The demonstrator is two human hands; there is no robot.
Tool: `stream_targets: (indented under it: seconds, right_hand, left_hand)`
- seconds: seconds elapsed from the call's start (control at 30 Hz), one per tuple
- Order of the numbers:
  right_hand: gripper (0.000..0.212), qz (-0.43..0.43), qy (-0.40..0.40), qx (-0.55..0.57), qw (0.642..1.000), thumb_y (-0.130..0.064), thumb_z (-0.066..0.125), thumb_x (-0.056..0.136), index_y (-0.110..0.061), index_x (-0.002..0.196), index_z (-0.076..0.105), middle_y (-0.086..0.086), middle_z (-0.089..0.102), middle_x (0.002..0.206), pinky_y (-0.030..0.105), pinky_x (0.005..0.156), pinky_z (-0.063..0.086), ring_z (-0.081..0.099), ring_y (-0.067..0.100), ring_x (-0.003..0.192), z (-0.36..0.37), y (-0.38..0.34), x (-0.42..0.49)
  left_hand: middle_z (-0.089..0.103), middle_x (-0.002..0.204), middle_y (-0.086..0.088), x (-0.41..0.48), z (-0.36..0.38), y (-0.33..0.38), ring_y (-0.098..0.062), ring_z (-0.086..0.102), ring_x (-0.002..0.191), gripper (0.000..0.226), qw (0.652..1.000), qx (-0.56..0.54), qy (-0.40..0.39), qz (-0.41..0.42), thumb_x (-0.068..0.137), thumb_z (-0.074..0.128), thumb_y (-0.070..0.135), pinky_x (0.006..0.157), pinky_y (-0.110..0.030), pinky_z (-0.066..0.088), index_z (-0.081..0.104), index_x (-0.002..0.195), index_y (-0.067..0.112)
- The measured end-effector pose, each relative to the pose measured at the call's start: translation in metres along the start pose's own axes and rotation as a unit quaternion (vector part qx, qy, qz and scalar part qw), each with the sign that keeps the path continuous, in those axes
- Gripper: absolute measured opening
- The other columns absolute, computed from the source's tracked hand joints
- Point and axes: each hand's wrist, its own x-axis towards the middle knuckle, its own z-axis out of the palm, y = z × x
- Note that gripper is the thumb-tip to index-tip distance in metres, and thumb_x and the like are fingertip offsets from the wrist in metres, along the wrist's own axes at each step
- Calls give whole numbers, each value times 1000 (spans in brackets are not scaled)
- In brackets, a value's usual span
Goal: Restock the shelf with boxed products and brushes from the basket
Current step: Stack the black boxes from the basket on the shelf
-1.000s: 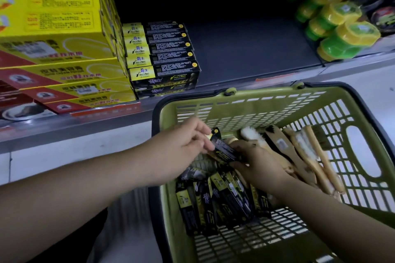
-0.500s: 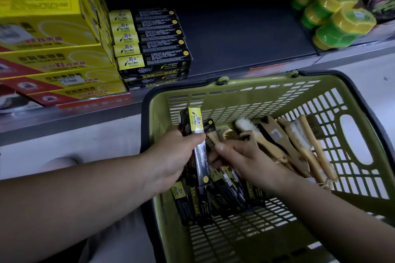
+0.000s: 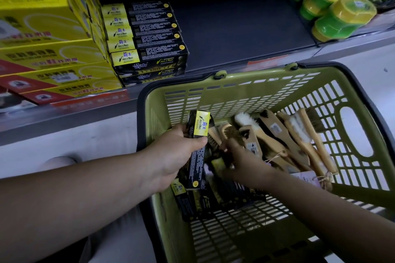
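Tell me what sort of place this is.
Likely a shop aisle: a dark shelf stacked with black-and-yellow cartons, a red price strip on its edge, and an olive plastic shopping basket.

Left hand (image 3: 171,160) and right hand (image 3: 243,162) bare, both forearms bare to frame edge. Pale grey cloth (image 3: 119,235) near, under left forearm, maybe trousers, blurred.
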Motion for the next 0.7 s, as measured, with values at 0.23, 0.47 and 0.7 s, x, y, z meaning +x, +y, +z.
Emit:
stream_targets:
  seconds: [0.23,0.47,0.7]
  right_hand:
    - [38,-34,61,424,903,-22,65,82,-7,113,48,14,65,100,18,61,52,68,12,75,-55,-51,-22]
    - [41,-40,48,500,864,-44,57,78,-11,102,54,10,64,82,23,61,54,64,14,72,-39,-58,-10]
    - [43,-3,-79,-46,996,-34,60,87,-18,126,48,7,54,123,38,92,48,54,23,113,21,-11,19]
  left_hand:
    - [56,103,17,-2,0,0,-1,51,95,36,998,-4,-48,41,87,61,23,99,-24,25,47,119,33]
    - [67,105,7,-3,-1,-1,-5,57,99,34,999,29,-16,42,77,71,12,85,-24,37,58,105,26]
    - [67,110,1,-1,-2,-2,-15,58,107,37,997,27,38,66,80,70,13,88,-29,36,57,115,19]
